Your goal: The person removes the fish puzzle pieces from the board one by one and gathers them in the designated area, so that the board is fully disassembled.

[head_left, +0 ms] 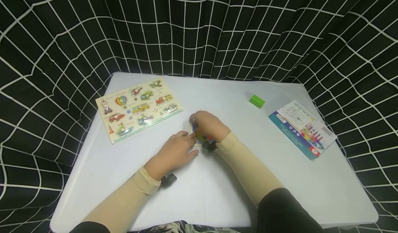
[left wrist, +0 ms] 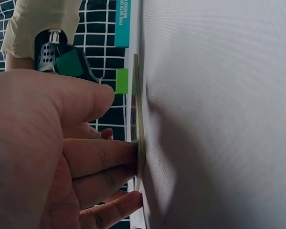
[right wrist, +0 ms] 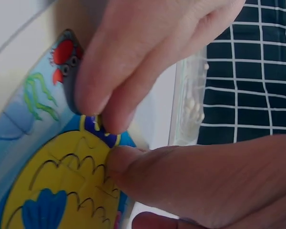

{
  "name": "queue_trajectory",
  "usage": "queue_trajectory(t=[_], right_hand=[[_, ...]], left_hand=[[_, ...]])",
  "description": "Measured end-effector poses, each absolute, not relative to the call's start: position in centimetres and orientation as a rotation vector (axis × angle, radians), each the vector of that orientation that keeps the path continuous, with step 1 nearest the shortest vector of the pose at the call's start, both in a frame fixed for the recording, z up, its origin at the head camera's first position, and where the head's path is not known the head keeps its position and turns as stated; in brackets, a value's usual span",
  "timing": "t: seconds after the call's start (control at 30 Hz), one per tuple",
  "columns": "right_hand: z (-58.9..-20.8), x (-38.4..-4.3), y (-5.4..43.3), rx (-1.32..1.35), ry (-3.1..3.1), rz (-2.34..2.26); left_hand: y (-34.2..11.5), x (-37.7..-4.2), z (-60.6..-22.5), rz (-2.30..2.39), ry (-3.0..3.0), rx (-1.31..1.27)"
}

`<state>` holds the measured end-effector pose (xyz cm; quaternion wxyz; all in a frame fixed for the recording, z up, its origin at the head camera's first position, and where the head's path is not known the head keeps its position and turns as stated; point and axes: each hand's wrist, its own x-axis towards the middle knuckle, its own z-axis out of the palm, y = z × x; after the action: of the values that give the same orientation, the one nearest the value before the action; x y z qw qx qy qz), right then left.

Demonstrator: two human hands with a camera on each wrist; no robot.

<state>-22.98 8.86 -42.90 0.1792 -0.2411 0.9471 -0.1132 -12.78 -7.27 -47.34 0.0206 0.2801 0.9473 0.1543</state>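
Note:
A small flat picture puzzle [head_left: 199, 143] lies under both hands at the table's middle. In the right wrist view it shows a yellow fish [right wrist: 66, 167], a red crab [right wrist: 63, 51] and fine seams. My right hand [head_left: 209, 124] bends over it with curled fingers; its thumb touches the fish, and the other fingertips are largely hidden. From the near left my left hand [head_left: 177, 150] reaches in, its fairly straight fingertips touching the puzzle's edge. Seen edge-on, the thin puzzle [left wrist: 137, 119] lies close to the table. A dark gap shows beside the crab, partly behind left fingers.
A wooden vehicle puzzle board [head_left: 140, 110] lies at the back left. A green block [head_left: 257, 101] stands at the back right, near a flat printed box [head_left: 303, 127]. Black grid-patterned curtain [head_left: 186, 29] borders the white table [head_left: 217, 195].

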Motion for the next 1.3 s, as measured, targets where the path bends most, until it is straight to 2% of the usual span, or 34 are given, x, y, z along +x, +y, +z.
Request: queue_trajectory(t=[0.57, 0.83, 1.3], right_hand=[[-43.2, -24.5, 9.2, -0.647, 2.557, -0.396], [-43.7, -23.6, 10.0, -0.686, 2.680, -0.484], [-44.3, -21.7, 10.6, -0.604, 2.829, -0.623]], left_hand=[[-7.0, -12.7, -47.6, 0.515, 2.926, 0.865], [-6.9, -12.7, -47.6, 0.461, 2.932, 0.866], [-7.1, -12.7, -46.7, 0.479, 2.934, 0.866]])
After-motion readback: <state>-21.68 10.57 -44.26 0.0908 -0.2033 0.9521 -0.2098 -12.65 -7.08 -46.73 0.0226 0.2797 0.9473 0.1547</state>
